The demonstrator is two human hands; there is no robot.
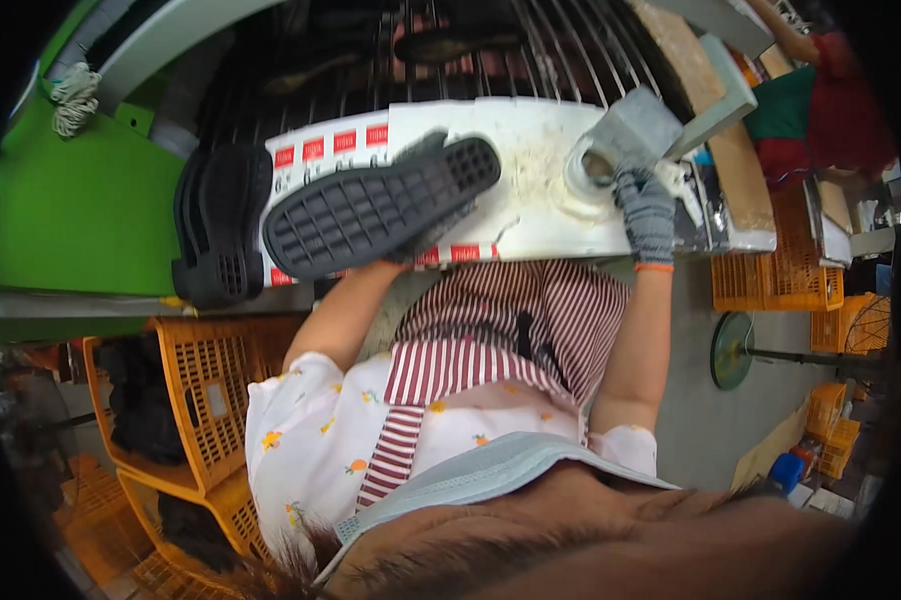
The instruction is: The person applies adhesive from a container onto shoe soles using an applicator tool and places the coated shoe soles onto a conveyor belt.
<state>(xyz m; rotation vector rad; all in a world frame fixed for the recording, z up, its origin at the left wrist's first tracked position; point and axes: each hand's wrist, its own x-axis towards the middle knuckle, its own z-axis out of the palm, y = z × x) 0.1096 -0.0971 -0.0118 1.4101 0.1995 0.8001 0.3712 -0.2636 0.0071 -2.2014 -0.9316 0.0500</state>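
Observation:
A black shoe sole (385, 205) with a gridded tread facing up is held over the worktop. My left hand (438, 232) grips it from beneath, and most of those fingers are hidden under the sole. At the right, my right hand (646, 208), in a grey knit glove with an orange cuff, is at the rim of a round whitish pot (588, 172). Its fingers are curled, and what they hold is too small to make out. Part of another dark sole or shoe piece (420, 148) shows behind the held sole.
More black soles (220, 225) stand at the left end of the white, stained worktop (530, 140). Behind it runs a rack of metal rollers (570, 50) with dark shoe pieces. A grey metal block (635, 125) stands by the pot. Orange crates (205, 400) are lower left; another person (840, 110) is far right.

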